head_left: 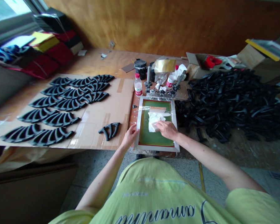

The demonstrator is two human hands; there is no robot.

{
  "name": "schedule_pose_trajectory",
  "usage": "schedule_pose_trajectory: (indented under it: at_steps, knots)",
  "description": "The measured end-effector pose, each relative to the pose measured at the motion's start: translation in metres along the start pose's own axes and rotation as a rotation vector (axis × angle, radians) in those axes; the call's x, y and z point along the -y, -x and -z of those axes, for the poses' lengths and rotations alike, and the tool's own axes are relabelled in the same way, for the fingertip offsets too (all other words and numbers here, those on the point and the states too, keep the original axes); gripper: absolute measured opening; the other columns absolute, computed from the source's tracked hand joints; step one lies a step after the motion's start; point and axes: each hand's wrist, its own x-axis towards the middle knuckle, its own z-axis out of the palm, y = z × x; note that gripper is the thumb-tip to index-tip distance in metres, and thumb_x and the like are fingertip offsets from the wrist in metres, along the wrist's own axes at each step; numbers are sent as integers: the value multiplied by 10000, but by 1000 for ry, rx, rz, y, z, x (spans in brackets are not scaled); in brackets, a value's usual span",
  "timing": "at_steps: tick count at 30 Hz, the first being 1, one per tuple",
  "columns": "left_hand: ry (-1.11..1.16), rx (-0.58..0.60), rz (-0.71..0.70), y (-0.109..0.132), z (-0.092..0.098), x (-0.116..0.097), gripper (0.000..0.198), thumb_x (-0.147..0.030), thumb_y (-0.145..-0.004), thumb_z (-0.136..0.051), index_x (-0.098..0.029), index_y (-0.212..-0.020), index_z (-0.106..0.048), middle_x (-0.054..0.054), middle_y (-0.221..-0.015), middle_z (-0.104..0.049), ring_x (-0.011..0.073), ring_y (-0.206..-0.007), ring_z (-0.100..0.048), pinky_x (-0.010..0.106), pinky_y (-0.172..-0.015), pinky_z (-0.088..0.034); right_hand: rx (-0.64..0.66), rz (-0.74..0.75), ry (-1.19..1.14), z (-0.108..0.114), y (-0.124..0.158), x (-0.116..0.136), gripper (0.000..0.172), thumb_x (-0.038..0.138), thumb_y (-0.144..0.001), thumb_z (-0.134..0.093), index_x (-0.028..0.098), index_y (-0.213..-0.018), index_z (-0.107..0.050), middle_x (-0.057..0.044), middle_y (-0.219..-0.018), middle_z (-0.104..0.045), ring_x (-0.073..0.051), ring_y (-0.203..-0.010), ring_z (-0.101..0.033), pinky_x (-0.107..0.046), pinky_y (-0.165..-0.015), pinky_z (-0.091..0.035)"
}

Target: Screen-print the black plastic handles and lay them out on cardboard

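Head view: left hand (131, 134) rests at the left edge of the frame (157, 148), grip unclear, while the right hand (167, 129) pinches a white piece (154, 120) inside, green mesh (146, 132) leaving room nearward, black pile (228, 102) beyond the right edge.

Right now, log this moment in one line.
left hand: at left side of frame | right hand: on white material over green screen

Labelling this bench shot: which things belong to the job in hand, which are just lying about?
Likely in use:
- framed screen, left hand at its edge
- white item at the right hand
- clamps
- black pieces, rowed and heaped

Probably lying about:
- front red-capped bottle
- stacked boxes, far left
- open carton, back right
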Motion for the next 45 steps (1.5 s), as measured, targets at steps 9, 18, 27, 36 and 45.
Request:
schedule_pose_trajectory:
  at_steps: [9, 18, 27, 36, 45]
  knots:
    - [66, 67, 33, 13, 5, -30, 797, -502, -769, -694, -170, -1452, -452, -35, -645, -585, 104, -516, -489, 206, -486, -344, -133, -139, -64, 35, -37, -13, 433, 299, -887, -662, 294, -1315, -599, -33, -1113, -709, -211, -934, -654, -298, -783, -478]
    - [300, -133, -321, 7, 1, -134, 480, -641, -877, -514, -191, -917, -675, 10, -710, -613, 108, -581, -555, 216, -532, -448, -553, -593, -155, 75, -18, -126, 403, 435, -945, -504, 181, -1231, -628, -57, -902, -704, -220, -820, -634, -343, -799, -479]
    - [325, -168, -548, -29, -11, -191, 507, -640, -927, -399, -235, -1170, -583, 59, -922, -708, 168, -925, -695, 262, -717, -562, -48, -391, 56, -33, 18, -44, 285, 464, -905, -612, 183, -871, -651, -130, -1004, -668, -273, -1024, -570, -362, -840, -452]
    - [425, 206, 266, 54, -77, -52, 598, -705, -753, -634, -165, -1009, -637, 139, -1050, -723, 259, -985, -692, 344, -725, -579, -135, -303, -109, -31, 7, 45, 176, 319, -993, -477, 196, -963, -600, -113, -949, -674, -251, -976, -580, -356, -845, -456]
    - [119, -444, 168, 27, 71, 7, 424, -598, -838, -565, -184, -922, -523, 66, -811, -716, 154, -598, -681, 250, -555, -502, -600, -1010, -309, -48, 88, -94, 252, 365, -904, -518, 153, -956, -644, -158, -932, -691, -258, -854, -631, -393, -796, -496]
